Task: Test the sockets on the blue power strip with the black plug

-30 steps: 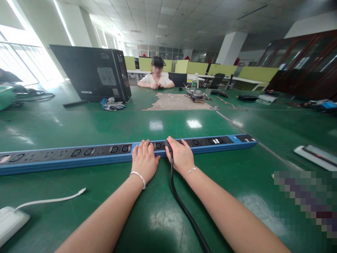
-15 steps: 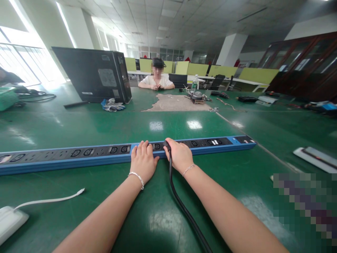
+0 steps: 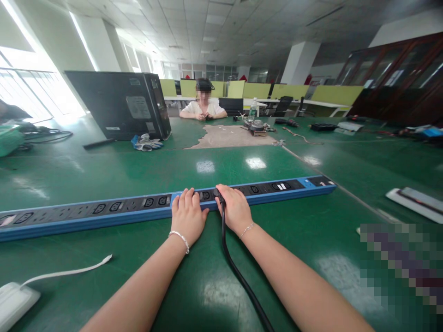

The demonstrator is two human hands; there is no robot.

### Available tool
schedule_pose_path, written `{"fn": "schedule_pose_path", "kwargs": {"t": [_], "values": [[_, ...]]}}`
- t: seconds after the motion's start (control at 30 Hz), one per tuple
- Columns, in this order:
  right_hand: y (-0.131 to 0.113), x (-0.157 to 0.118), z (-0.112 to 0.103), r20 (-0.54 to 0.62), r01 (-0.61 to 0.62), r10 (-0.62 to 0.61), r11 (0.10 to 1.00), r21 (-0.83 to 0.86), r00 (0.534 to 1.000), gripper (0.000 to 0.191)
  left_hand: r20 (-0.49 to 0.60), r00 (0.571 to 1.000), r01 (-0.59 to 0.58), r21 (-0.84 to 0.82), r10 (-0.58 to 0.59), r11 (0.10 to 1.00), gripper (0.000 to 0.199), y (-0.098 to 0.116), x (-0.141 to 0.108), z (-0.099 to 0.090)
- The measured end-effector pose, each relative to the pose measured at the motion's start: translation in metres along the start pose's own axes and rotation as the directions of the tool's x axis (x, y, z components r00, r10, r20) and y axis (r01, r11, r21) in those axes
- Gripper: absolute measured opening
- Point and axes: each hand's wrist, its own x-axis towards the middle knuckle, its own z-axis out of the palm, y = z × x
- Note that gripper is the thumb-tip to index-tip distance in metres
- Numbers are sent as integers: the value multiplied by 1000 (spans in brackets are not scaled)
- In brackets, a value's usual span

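A long blue power strip (image 3: 86, 222) with black sockets lies across the table in front of me. My left hand (image 3: 188, 213) is laid over its middle, fingers across the top and thumb at the near side, holding it. Just to the right, my right hand (image 3: 236, 207) is closed around a black plug (image 3: 220, 195) at the strip's top face. From the plug a thick black cable (image 3: 235, 269) runs down towards me between my forearms. My fingers partly hide the plug, so I cannot tell how deep it sits in the socket.
On the green table (image 3: 166, 170) stand a black computer case (image 3: 117, 106) and, beside it, gloves (image 3: 147, 142). A white adapter (image 3: 17, 302) with a cable lies near left. Another person (image 3: 203, 103) sits across, near a bottle (image 3: 253, 108). A white-edged object (image 3: 411, 203) lies at right.
The view has shifted slightly. Both hands stay in place on the power strip and the plug, with little visible movement.
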Motion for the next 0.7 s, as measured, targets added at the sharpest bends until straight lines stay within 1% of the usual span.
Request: {"fn": "schedule_pose_path", "kwargs": {"t": [0.2, 0.33, 0.57, 0.7], "values": [[5, 3, 0, -8, -33, 34, 995, 91, 999, 31, 2, 1000, 3, 6, -3, 1000, 44, 0, -1, 1], [4, 4, 0, -21, -58, 60, 992, 108, 998, 32, 12, 1000, 4, 10, -4, 1000, 45, -1, -1, 1], [1, 7, -5, 2, -29, 29, 999, 42, 1000, 32, 18, 1000, 9, 16, -9, 1000, 45, 0, 0, 0], [-2, 9, -6, 5, -44, 44, 999, 0, 999, 29, 6, 1000, 2, 14, -2, 1000, 46, 0, 0, 1]]}}
